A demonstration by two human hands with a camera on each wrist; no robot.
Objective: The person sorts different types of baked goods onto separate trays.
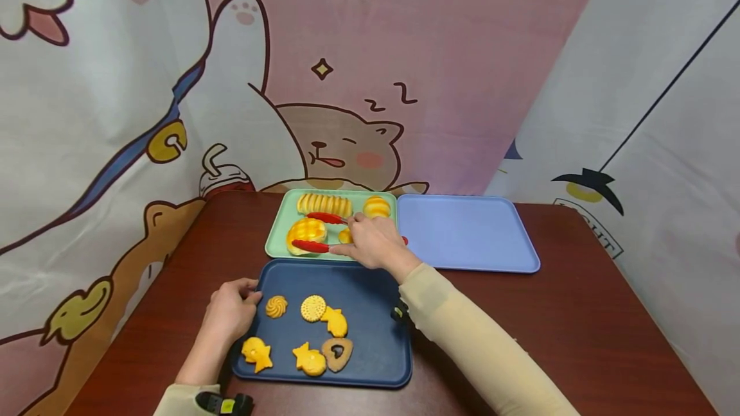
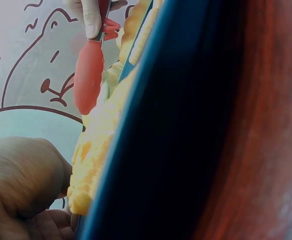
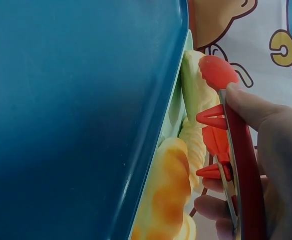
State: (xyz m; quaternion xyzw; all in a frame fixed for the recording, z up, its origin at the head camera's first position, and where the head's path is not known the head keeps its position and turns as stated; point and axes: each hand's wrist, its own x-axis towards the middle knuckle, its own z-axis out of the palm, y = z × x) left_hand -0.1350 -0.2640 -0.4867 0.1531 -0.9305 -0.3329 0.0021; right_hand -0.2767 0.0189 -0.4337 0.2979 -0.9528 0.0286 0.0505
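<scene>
My right hand (image 1: 376, 241) holds red-tipped tongs (image 1: 312, 247) over the light green tray (image 1: 277, 239). The two tong tips stand apart, one near the far side and one near the close side of a round, glazed bun (image 1: 307, 231); whether they touch it I cannot tell. In the right wrist view the thumb lies along the red handle (image 3: 246, 170). A ridged loaf (image 1: 325, 203) lies behind the bun, with a smaller bun (image 1: 377, 206) to its right. My left hand (image 1: 230, 309) grips the left edge of the dark blue tray (image 1: 376, 339).
On the dark blue tray lie several cookies, among them a swirl cookie (image 1: 276, 306), a round cookie (image 1: 313, 308), fish-shaped cookies (image 1: 309, 359) and a brown heart-shaped cookie (image 1: 337, 354). A periwinkle tray (image 1: 465, 233) stands right of the green one. A cartoon-print cloth (image 1: 451, 82) hangs behind the table.
</scene>
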